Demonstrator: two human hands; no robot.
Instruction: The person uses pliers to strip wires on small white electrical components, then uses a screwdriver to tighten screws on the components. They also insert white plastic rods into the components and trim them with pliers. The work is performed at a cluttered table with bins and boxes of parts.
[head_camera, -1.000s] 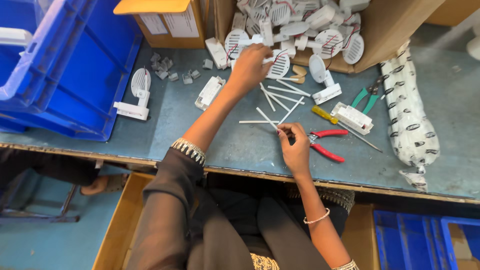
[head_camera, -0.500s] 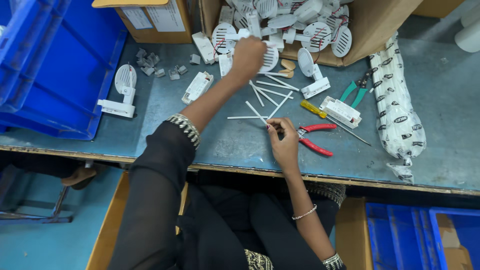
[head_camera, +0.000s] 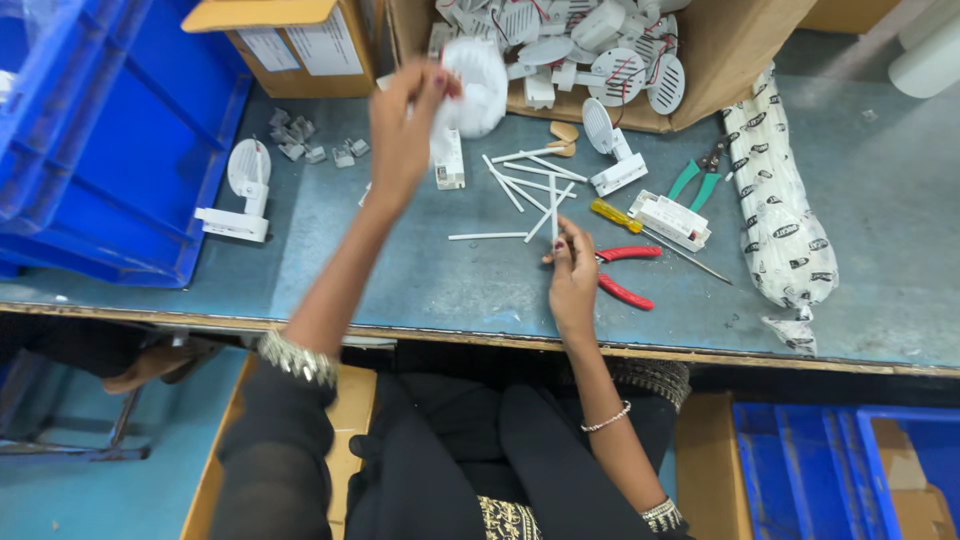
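Observation:
My left hand (head_camera: 405, 125) is raised above the blue-grey table (head_camera: 420, 270) and grips a white round plastic fan part (head_camera: 478, 85), lifted off the surface. My right hand (head_camera: 572, 275) rests near the table's front edge and pinches a thin white stick (head_camera: 553, 205) that points away from me. More white sticks (head_camera: 520, 180) lie scattered just beyond it. Red-handled pliers (head_camera: 622, 272) lie right beside my right hand.
An open cardboard box (head_camera: 720, 60) of white fan parts stands at the back. A yellow-handled screwdriver (head_camera: 640, 228), green-handled pliers (head_camera: 700, 175), a white rectangular part (head_camera: 670, 218) and a printed plastic bag roll (head_camera: 778, 200) lie right. A blue crate (head_camera: 110, 150) and white fan part (head_camera: 240, 195) sit left.
My left hand has lifted a white round part from the box area toward me. My right hand has picked up one stick and holds it upright on the table.

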